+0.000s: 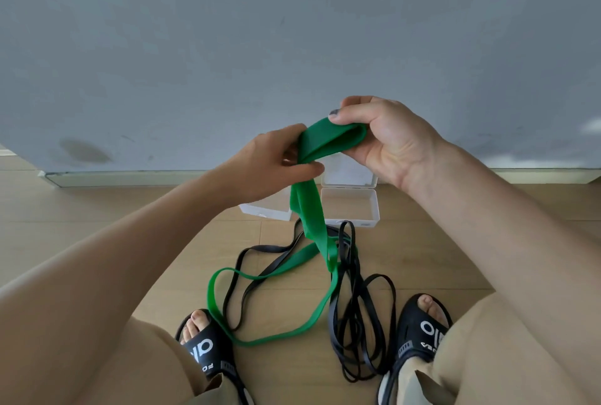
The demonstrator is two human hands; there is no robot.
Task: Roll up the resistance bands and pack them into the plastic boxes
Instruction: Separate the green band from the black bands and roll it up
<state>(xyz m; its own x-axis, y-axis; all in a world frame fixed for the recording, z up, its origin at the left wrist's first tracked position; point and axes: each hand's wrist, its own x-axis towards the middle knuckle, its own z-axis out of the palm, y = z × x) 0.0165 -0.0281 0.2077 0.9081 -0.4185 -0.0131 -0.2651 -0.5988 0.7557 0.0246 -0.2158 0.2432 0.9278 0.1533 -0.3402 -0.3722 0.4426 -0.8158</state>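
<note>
A green resistance band (310,212) is held up in front of me. My right hand (383,138) pinches its folded top end, a short flat loop. My left hand (276,160) pinches the band just below that fold. The rest of the green band hangs down and trails in a loop across the wooden floor. Thin black resistance bands (354,317) lie tangled on the floor between my feet. An open clear plastic box (351,206) with its lid raised stands on the floor by the wall. A second clear box (266,211) shows partly behind my left hand.
A grey wall (292,47) with a pale skirting board rises just beyond the boxes. My feet in black slides (208,346) sit at the lower left and lower right of the wooden floor (455,242). My knees in beige trousers fill the bottom corners.
</note>
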